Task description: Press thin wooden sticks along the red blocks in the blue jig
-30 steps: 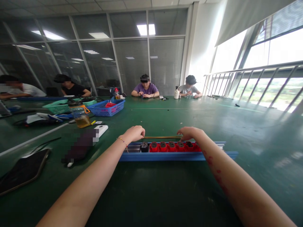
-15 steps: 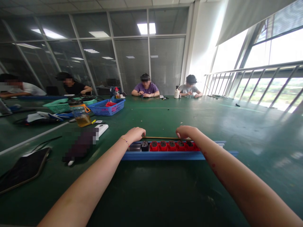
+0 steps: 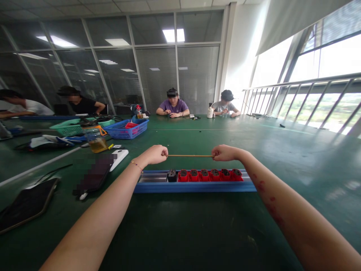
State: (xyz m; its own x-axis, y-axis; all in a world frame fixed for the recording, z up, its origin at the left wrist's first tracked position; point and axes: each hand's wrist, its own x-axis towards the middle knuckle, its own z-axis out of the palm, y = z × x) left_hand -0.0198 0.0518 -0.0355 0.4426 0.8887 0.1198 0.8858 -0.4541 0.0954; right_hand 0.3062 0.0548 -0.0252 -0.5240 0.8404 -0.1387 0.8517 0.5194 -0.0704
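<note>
A thin, straight copper-coloured strip [image 3: 190,156] stretches level between my hands, above the table and beyond the blue channel. My left hand [image 3: 156,154] is closed around its left end, and my right hand [image 3: 225,153] pinches the right end. Nearer to me lies a long blue channel [image 3: 197,187] with a metallic inside. Set in a row within it are one black socket module [image 3: 172,175] and several red socket modules [image 3: 204,175] with dark tops. The left part of the channel shows bare metal; my right forearm covers its right end.
To the left are a phone [image 3: 26,203], a dark pouch [image 3: 97,171], a white device [image 3: 119,158] and a jar of amber liquid [image 3: 97,141]. Farther back stand a blue basket [image 3: 126,131] and a green basket [image 3: 67,128]. Several people sit around the green table [image 3: 180,229].
Both hands have lifted the strip up and away from the channel's far edge. My right forearm has shifted right, so more red modules show.
</note>
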